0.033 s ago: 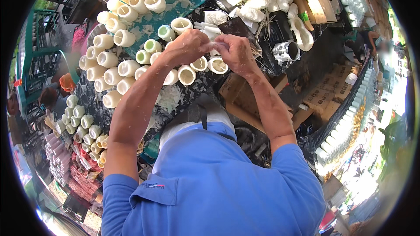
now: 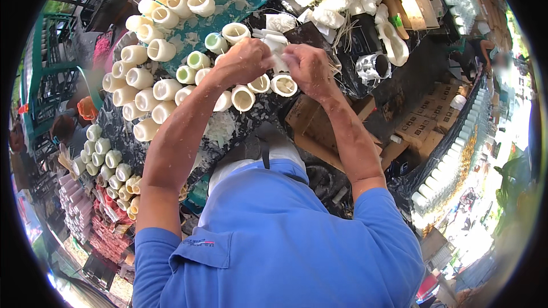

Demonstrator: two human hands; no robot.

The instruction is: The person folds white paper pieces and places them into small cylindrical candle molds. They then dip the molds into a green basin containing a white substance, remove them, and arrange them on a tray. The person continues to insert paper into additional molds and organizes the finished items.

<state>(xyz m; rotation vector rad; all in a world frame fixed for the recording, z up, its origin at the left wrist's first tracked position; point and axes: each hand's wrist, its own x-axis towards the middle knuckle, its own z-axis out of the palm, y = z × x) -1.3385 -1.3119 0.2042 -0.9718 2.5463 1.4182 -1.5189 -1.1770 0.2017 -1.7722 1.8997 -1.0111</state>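
Note:
My left hand and my right hand are raised close together over the table, fingers curled in. A narrow gap lies between them, and what they pinch, if anything, is too small to make out. Beneath them are white flat pieces. Hollow cream wax candle cups, some with wicks showing, stand around my left hand; one cup is just below my right hand. A greenish-lined cup sits left of my left hand. Bits of white residue cling to both forearms.
Many more candle cups crowd the left of the black-covered table, some on a teal sheet. White wax lumps lie at the back, beside thin wicks. A shiny tin and open cardboard boxes are to the right.
My hands have drawn slightly apart; the fingertips met before, and now a gap shows between them. The cups stay where they were.

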